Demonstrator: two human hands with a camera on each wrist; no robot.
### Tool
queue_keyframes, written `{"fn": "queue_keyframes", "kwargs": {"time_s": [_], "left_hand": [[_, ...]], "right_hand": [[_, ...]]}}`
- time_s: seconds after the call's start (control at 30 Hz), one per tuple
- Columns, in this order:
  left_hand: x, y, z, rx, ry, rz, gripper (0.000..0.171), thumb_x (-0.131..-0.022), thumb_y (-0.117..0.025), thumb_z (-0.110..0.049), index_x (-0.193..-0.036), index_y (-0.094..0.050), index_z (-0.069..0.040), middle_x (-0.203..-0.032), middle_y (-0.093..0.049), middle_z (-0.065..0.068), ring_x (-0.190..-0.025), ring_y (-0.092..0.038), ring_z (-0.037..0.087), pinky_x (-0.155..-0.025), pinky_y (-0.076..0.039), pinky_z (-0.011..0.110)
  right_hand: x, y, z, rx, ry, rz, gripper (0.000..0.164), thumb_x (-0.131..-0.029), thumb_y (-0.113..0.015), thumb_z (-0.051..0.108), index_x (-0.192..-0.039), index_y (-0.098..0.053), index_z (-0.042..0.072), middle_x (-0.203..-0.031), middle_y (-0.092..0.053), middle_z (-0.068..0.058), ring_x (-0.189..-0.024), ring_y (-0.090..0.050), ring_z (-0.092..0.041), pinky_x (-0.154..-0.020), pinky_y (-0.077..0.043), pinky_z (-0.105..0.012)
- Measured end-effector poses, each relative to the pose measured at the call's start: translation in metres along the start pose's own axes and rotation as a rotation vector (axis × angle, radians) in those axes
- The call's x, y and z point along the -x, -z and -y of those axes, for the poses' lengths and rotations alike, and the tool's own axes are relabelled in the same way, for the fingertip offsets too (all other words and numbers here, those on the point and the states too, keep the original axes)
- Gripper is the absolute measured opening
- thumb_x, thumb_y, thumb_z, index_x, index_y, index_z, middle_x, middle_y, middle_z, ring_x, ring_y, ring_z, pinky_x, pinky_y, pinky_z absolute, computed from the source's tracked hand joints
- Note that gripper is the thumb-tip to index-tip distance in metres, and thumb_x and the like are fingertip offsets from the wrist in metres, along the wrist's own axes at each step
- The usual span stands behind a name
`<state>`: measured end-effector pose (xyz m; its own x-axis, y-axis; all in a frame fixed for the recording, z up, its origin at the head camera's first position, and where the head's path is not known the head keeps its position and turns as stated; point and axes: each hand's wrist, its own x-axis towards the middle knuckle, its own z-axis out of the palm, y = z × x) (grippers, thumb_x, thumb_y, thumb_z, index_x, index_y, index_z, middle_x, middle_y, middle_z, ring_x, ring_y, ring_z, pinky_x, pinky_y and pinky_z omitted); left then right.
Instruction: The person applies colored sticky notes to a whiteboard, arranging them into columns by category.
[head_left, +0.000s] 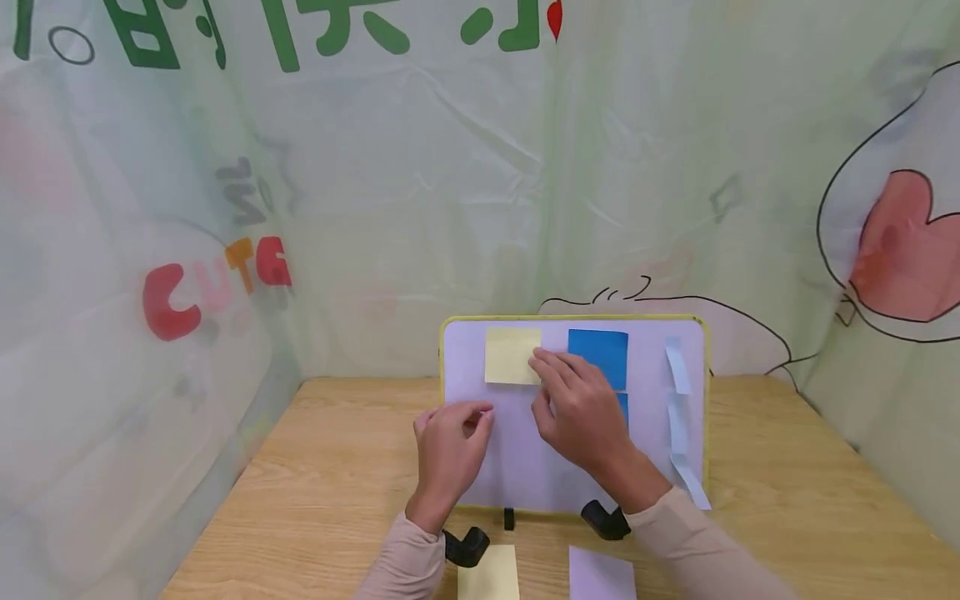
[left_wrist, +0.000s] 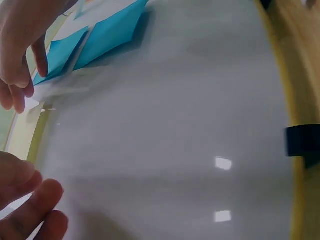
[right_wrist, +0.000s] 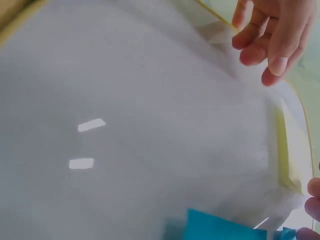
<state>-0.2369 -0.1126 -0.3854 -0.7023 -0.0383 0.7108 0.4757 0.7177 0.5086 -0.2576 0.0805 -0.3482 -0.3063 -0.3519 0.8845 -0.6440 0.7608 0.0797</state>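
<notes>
A pale yellow sticky note (head_left: 512, 357) lies against the upper left of a whiteboard (head_left: 517, 475) with a yellow frame. My right hand (head_left: 583, 410) is at the note's right edge, its fingertips touching or nearly touching it. Below the note is my left hand (head_left: 452, 446), fingers loosely bent and holding nothing. The right wrist view shows this left hand (right_wrist: 280, 35) hanging in front of the board. Right of the yellow note are an upper blue sticky note (head_left: 613, 358) and a lower blue one (head_left: 623, 405), partly hidden by my right hand.
Several light blue strips (head_left: 678, 423) run down the board's right side, their ends lifting. A yellow note (head_left: 487, 575) and a lilac note (head_left: 602, 575) lie on the wooden table (head_left: 330, 475) in front. A black clip (head_left: 509, 518) sits at the board's lower edge. A printed curtain (head_left: 405, 208) hangs behind.
</notes>
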Motion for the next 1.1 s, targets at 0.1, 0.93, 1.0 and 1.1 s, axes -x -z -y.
{"fn": "queue_keyframes", "kwargs": {"time_s": [0.1,0.93,1.0,1.1], "left_hand": [[0.016,0.007,0.005,-0.014,-0.001,0.047,0.008,-0.09,-0.074,-0.017,-0.095,-0.08,-0.016,-0.083,-0.074,-0.008,-0.075,-0.065,0.004,-0.092,-0.035,0.051],[0.069,0.035,0.038,0.107,0.125,0.522,0.014,-0.096,-0.067,-0.023,-0.099,-0.079,-0.017,-0.086,-0.068,-0.017,-0.078,-0.059,0.001,-0.069,-0.05,0.026],[0.07,0.037,0.04,0.126,0.146,0.559,0.014,-0.096,-0.066,-0.025,-0.099,-0.078,-0.018,-0.087,-0.068,-0.017,-0.08,-0.06,0.001,-0.071,-0.05,0.027],[0.072,0.039,0.046,0.157,0.173,0.6,0.014,-0.097,-0.066,-0.027,-0.1,-0.078,-0.019,-0.09,-0.069,-0.017,-0.082,-0.062,0.001,-0.074,-0.052,0.027]], "right_hand": [[0.009,-0.003,0.01,-0.029,0.009,-0.001,0.044,-0.077,-0.073,0.005,-0.119,-0.069,-0.003,-0.121,-0.069,-0.017,-0.106,-0.066,-0.035,-0.087,-0.055,-0.048],[0.088,-0.013,0.076,-0.505,-0.271,0.395,0.03,-0.087,-0.072,0.004,-0.116,-0.073,0.013,-0.11,-0.07,0.006,-0.1,-0.064,-0.011,-0.08,-0.056,-0.033],[0.093,-0.013,0.079,-0.583,-0.252,0.471,0.03,-0.09,-0.069,0.003,-0.117,-0.073,0.014,-0.111,-0.07,0.008,-0.099,-0.064,-0.011,-0.08,-0.055,-0.032],[0.096,-0.012,0.081,-0.661,-0.219,0.575,0.027,-0.093,-0.066,0.006,-0.118,-0.073,0.015,-0.113,-0.07,0.009,-0.102,-0.064,-0.012,-0.083,-0.054,-0.033]]}}
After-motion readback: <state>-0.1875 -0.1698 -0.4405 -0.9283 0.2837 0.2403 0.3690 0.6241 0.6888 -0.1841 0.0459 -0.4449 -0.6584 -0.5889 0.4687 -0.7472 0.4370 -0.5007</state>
